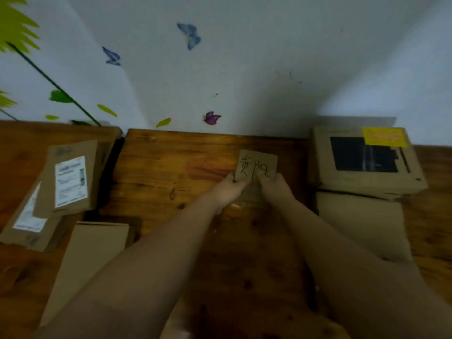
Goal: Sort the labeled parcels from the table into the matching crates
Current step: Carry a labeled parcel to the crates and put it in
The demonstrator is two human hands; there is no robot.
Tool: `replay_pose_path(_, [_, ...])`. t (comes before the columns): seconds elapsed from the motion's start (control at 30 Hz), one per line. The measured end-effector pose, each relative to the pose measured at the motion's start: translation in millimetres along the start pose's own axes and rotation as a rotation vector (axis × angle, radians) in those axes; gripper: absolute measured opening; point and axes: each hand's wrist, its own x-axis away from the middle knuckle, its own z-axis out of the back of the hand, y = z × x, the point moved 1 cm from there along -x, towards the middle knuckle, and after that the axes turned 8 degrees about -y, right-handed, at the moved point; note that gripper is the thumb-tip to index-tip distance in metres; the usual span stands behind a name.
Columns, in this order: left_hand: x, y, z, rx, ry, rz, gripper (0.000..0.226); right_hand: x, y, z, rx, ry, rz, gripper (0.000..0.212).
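Both hands met at centre-right of the frame: left hand (228, 189) and right hand (271, 185) each pinched the lower edge of a small cardboard card (256, 165) with two handwritten characters, over the wooden table (171, 167), fingers curled on it, exact grip lost in blur. Two labeled parcels sat stacked at the left edge, top parcel (69, 177) with a white shipping label overlapping the lower parcel (29, 221), plain carton (90, 253) just below them in the lower left. Two brown boxes were stacked at the right, upper box (367, 160) carrying a yellow sticker (384, 137), well apart from the parcels
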Motion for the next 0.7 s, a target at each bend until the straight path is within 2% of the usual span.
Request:
replay_pose_path(0.13, [20.8,-13.4,11.7,0.089,-0.039,-0.011,0.059,22.3,-5.6,-17.5,-0.033,0.042,0.03,0.051])
replay_pose_path(0.23, [43.0,-21.9,30.6,0.15,-0.007,-0.072,0.061,53.9,-23.3,-42.9,-0.075,0.068,0.103,0.044])
replay_pose_path(0.43, [98.5,-12.7,77.5,0.238,0.072,-0.3,0.06,116.2,-62.4,-78.9,-0.195,0.182,0.237,0.026])
replay_pose_path(0.5, [117.2,-7.9,89.9,0.239,0.099,-0.329,0.065,137.0,-72.4,-85.6,-0.182,0.201,0.307,0.032])
replay_pose_path(0.57, [131.0,-3.2,98.6,0.243,0.115,-0.354,0.079,157.2,-77.3,-92.4,-0.167,0.198,0.38,0.038])
replay_pose_path(0.7, [158.2,5.1,106.8,0.182,0.116,-0.478,0.088,189.0,-78.4,-94.0,-0.191,0.147,0.492,0.035])
